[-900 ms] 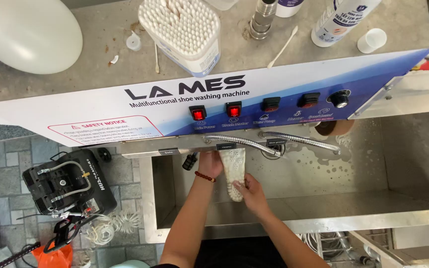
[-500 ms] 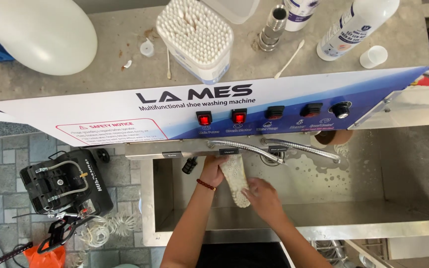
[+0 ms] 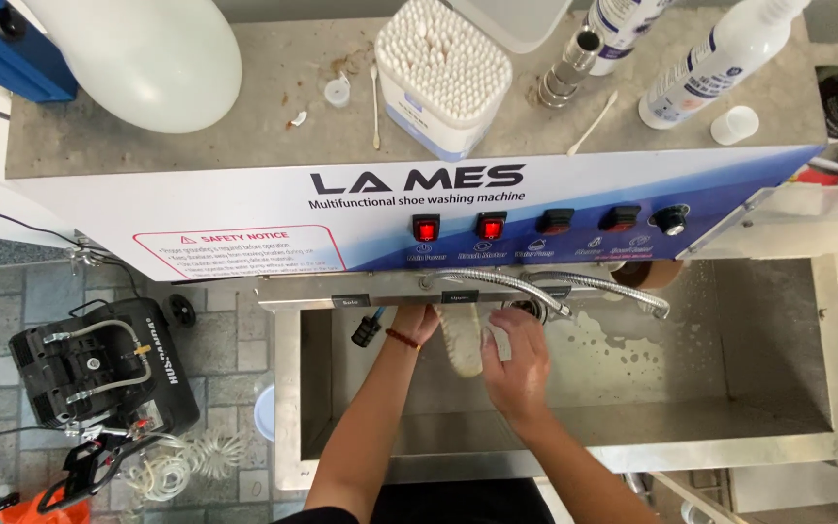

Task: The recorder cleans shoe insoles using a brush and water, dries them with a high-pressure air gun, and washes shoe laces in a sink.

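Observation:
Both my hands are inside a steel wash basin (image 3: 729, 427), under the machine's front panel (image 3: 535, 209). My left hand (image 3: 419, 323), with a red band at the wrist, grips the far end of a pale shoe insole (image 3: 463, 344) held lengthwise. My right hand (image 3: 514, 361) lies over the insole's right side and near end, fingers curled onto it. Two flexible metal hoses (image 3: 574, 286) arch just above the hands. The insole's far tip is hidden under the panel's edge.
Two lit red switches (image 3: 458, 229), dark switches and a knob sit on the panel. On the shelf above stand a box of cotton swabs (image 3: 443, 73), white bottles (image 3: 720, 58) and a metal cylinder (image 3: 566, 70). A black compressor (image 3: 99, 369) with coiled hose stands on the tiled floor, left.
My right hand has slid up along the insole toward the hoses. The left hand keeps its grip. The camera has shifted slightly.

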